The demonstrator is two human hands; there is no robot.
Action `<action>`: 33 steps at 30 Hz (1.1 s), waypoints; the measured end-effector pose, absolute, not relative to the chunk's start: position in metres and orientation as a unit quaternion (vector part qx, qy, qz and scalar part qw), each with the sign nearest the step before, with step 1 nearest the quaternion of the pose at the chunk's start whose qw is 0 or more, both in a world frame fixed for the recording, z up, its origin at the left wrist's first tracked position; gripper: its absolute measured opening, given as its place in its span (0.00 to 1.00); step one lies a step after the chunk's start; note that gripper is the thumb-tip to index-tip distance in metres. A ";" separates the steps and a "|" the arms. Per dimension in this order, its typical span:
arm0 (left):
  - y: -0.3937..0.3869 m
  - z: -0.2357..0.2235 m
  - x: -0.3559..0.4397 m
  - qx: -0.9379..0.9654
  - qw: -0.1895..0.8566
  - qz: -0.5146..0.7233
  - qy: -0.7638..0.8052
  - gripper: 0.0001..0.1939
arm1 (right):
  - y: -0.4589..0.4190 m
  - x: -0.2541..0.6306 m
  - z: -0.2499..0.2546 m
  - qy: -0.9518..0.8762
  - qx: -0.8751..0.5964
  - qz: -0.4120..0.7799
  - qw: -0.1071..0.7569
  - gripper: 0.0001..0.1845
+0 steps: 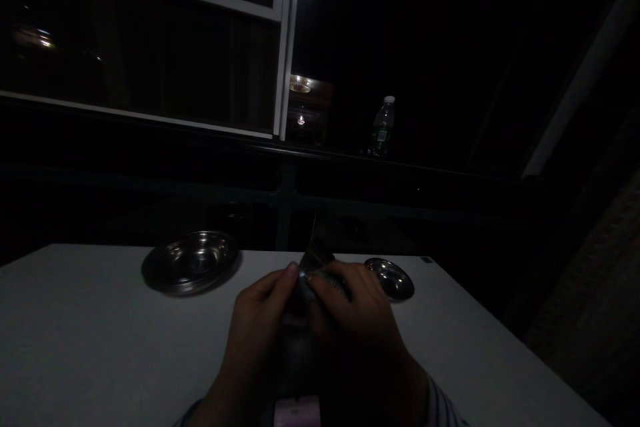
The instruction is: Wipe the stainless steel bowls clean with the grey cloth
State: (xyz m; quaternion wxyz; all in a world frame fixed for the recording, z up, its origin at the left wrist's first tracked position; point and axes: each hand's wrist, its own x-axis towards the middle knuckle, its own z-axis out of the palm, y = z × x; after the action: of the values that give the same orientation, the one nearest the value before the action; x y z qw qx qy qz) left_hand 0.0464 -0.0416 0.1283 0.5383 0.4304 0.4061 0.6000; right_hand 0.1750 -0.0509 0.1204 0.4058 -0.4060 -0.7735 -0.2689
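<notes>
Over the middle of the table, my left hand (263, 310) and my right hand (357, 310) are closed around a small dark object (316, 257). It looks pointed at the top and has a small bright spot on its left side. Part of its surface near my right fingers seems textured, but it is too dark to name its kind. My left thumb and fingers pinch its left side. The right fingers curl over its front and right side, hiding much of it. Below my wrists lies a pink item (297, 411), cut off by the lower edge of the view.
Shiny metal dishes (187, 267), seemingly stacked, sit at the table's left rear. A smaller metal dish (393, 278) is behind my right hand. The white table (125, 360) ends before a dark window ledge holding a clear plastic bottle (383, 128). A window frame (284, 47) rises behind.
</notes>
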 end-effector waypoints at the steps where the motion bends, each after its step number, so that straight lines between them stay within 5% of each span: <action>1: -0.041 0.128 0.046 0.427 0.536 0.605 0.405 0.15 | -0.052 0.172 0.119 -0.774 -0.396 -0.282 0.406 0.12; 10: -0.046 0.126 0.053 0.441 0.541 0.574 0.427 0.19 | -0.046 0.187 0.125 -0.734 -0.471 -0.175 0.458 0.14; 18: -0.043 0.127 0.050 0.418 0.543 0.586 0.433 0.19 | -0.050 0.165 0.112 -0.750 -0.400 -0.278 0.447 0.11; 27: -0.047 0.124 0.058 0.409 0.579 0.558 0.430 0.20 | -0.041 0.196 0.126 -0.720 -0.508 -0.113 0.458 0.13; 33: -0.043 0.122 0.052 0.381 0.586 0.583 0.415 0.18 | -0.046 0.176 0.117 -0.754 -0.432 -0.205 0.451 0.12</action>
State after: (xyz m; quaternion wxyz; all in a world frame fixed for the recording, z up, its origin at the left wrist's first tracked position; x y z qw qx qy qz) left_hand 0.0521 -0.0434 0.1223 0.5855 0.3808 0.4150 0.5831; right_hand 0.1758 -0.0462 0.1175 0.4506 -0.4316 -0.7540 -0.2054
